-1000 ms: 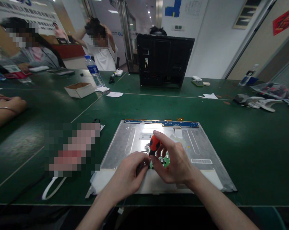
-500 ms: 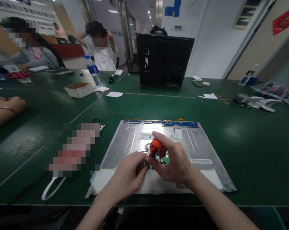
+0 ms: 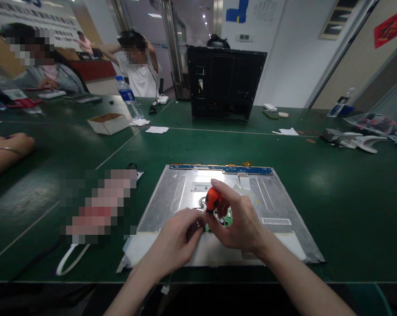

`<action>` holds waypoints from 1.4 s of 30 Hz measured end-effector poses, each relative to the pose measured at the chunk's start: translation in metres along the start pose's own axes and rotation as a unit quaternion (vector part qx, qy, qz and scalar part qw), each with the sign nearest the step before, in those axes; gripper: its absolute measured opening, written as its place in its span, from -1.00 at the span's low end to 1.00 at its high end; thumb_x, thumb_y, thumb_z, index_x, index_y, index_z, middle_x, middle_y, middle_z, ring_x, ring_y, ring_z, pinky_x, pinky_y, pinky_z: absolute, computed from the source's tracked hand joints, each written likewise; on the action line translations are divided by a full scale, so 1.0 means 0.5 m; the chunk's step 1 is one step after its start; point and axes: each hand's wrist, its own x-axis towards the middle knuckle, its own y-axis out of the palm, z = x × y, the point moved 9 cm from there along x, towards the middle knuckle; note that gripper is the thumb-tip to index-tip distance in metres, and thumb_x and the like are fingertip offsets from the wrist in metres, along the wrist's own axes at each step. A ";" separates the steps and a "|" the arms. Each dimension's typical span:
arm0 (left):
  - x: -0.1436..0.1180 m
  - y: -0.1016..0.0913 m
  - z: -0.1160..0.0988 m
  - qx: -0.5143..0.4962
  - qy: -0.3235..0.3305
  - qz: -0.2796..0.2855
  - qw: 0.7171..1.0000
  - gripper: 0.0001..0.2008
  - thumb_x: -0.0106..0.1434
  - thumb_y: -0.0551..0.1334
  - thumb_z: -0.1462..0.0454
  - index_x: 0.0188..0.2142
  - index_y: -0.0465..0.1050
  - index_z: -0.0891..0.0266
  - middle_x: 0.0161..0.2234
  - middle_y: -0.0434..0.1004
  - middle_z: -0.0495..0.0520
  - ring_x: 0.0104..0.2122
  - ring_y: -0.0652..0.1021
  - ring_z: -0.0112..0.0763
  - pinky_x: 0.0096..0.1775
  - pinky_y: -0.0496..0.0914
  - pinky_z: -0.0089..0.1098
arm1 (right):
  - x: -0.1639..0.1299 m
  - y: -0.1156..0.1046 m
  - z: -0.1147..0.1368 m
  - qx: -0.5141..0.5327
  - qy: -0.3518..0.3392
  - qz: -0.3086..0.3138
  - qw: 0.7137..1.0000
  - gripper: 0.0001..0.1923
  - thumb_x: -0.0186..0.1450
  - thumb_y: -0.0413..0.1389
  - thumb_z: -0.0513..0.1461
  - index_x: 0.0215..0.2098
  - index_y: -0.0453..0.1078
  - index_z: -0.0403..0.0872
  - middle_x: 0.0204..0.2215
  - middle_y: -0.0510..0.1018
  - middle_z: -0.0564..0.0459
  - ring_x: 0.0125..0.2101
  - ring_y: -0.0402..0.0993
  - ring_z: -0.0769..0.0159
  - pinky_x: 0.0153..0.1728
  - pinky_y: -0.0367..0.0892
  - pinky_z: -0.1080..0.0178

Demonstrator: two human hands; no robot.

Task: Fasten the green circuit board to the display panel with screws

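Observation:
A flat metal-backed display panel (image 3: pixel 159 206) lies in front of me, with a blue circuit strip (image 3: pixel 201 168) along its far edge. My right hand (image 3: pixel 241 219) is closed around the orange and black handle of a screwdriver (image 3: pixel 213 198), held upright over a small green circuit board (image 3: pixel 229 218). The screwdriver's tip is hidden by my fingers. My left hand (image 3: pixel 181 235) rests at the board's left side, its thumb and fingers pinched together near the screwdriver. What those fingers hold, if anything, is hidden.
A blurred-out pinkish item with a white strap (image 3: pixel 69 259) lies left of the panel. Farther off stand an open box (image 3: pixel 108 125), a water bottle (image 3: pixel 129 97) and a black monitor casing (image 3: pixel 226 83). Another person's hand (image 3: pixel 17 144) rests at the far left.
The orange screwdriver handle has turned and tilted slightly within my right hand's fingers. My left hand and the panel have stayed in place.

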 end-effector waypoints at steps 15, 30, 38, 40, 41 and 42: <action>0.002 -0.001 -0.003 0.006 -0.008 0.005 1.000 -0.88 0.29 0.08 0.36 -0.30 0.38 0.21 -0.35 0.51 0.05 -0.34 0.51 -0.30 -0.27 0.37 -0.34 | 0.000 0.001 0.001 0.032 0.004 0.019 0.999 -0.32 0.29 0.04 -0.35 0.35 -0.03 -0.10 -0.24 0.59 -0.03 -0.54 0.45 0.40 -0.58 0.42 0.32; 0.001 -0.001 -0.004 0.011 0.000 -0.003 1.000 -0.88 0.28 0.07 0.37 -0.31 0.37 0.21 -0.36 0.49 0.05 -0.35 0.48 -0.31 -0.29 0.34 -0.33 | 0.005 -0.002 0.004 0.022 -0.003 0.007 1.000 -0.36 0.32 0.09 -0.29 0.32 0.02 -0.06 -0.29 0.58 0.02 -0.55 0.43 0.39 -0.58 0.41 0.32; 0.000 -0.001 -0.003 0.001 -0.006 -0.001 1.000 -0.87 0.28 0.08 0.36 -0.31 0.40 0.21 -0.37 0.51 0.04 -0.36 0.49 -0.32 -0.29 0.36 -0.34 | 0.004 -0.001 0.003 0.040 0.006 0.009 0.999 -0.31 0.30 0.04 -0.35 0.35 -0.04 -0.06 -0.24 0.58 -0.01 -0.56 0.43 0.42 -0.60 0.40 0.34; 0.001 -0.003 -0.006 0.001 0.000 -0.005 1.000 -0.87 0.28 0.08 0.37 -0.32 0.39 0.21 -0.37 0.51 0.05 -0.36 0.49 -0.32 -0.30 0.36 -0.34 | 0.005 -0.002 0.002 0.032 0.004 0.000 0.999 -0.32 0.31 0.06 -0.34 0.35 -0.03 -0.04 -0.26 0.58 0.02 -0.57 0.41 0.43 -0.61 0.38 0.35; 0.001 -0.003 -0.008 0.001 0.004 -0.008 1.000 -0.87 0.27 0.08 0.37 -0.32 0.39 0.21 -0.37 0.51 0.05 -0.36 0.49 -0.32 -0.30 0.36 -0.34 | 0.005 -0.003 0.002 0.026 0.002 -0.003 1.000 -0.33 0.32 0.07 -0.33 0.34 -0.02 -0.02 -0.27 0.58 0.03 -0.58 0.40 0.43 -0.61 0.37 0.35; 0.002 -0.004 -0.009 0.001 0.007 -0.009 1.000 -0.88 0.27 0.08 0.37 -0.31 0.39 0.21 -0.36 0.51 0.05 -0.36 0.49 -0.32 -0.30 0.36 -0.34 | 0.006 -0.003 0.003 0.020 -0.001 -0.005 1.000 -0.33 0.32 0.09 -0.32 0.34 -0.02 -0.02 -0.28 0.57 0.04 -0.58 0.39 0.43 -0.61 0.36 0.35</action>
